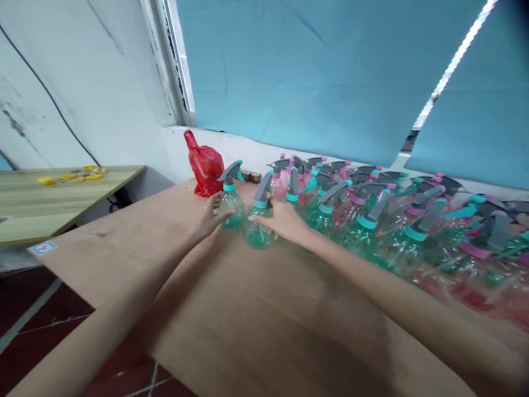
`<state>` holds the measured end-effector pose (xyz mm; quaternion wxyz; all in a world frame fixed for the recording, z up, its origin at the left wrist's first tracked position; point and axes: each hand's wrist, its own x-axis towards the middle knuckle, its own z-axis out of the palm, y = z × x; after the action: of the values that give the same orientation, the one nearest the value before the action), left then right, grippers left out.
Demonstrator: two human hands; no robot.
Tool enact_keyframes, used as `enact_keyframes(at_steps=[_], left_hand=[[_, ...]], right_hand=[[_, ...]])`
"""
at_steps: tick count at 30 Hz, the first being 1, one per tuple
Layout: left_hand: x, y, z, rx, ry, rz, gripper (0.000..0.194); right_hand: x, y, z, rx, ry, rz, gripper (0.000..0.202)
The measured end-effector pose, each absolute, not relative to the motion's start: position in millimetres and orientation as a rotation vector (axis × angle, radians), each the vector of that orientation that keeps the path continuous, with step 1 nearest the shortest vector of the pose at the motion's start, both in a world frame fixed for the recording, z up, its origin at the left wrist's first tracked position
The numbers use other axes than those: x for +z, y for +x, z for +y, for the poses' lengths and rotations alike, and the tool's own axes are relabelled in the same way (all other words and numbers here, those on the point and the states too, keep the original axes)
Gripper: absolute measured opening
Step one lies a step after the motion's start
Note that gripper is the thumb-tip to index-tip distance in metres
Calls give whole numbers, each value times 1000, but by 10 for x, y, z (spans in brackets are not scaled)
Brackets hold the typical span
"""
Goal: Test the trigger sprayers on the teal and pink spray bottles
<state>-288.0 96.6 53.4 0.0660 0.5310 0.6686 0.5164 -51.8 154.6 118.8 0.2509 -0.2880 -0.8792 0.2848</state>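
Observation:
My left hand is wrapped round the left side of a clear green spray bottle with a grey trigger head and a teal collar. Just to its right, my right hand grips a second green spray bottle, thumb across the front and fingers behind it. Both bottles stand upright on the brown tabletop, close together. Another teal-collared bottle stands right behind my right hand.
Several spray bottles with teal or pink collars crowd the table's right side along the wall. A knotted red plastic bag and small brown blocks sit at the back. At left, a second table carries yellow pieces.

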Motion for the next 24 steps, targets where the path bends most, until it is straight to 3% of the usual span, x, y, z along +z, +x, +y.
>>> enact_keyframes(at_steps=[16, 24], left_hand=[[654, -2694, 663, 1497, 1514, 2210, 69], [904, -1703, -180, 1380, 1656, 2022, 46]], right_hand=[[1227, -238, 1387, 587, -772, -2497, 51], [1227, 294, 954, 588, -589, -2535, 41]])
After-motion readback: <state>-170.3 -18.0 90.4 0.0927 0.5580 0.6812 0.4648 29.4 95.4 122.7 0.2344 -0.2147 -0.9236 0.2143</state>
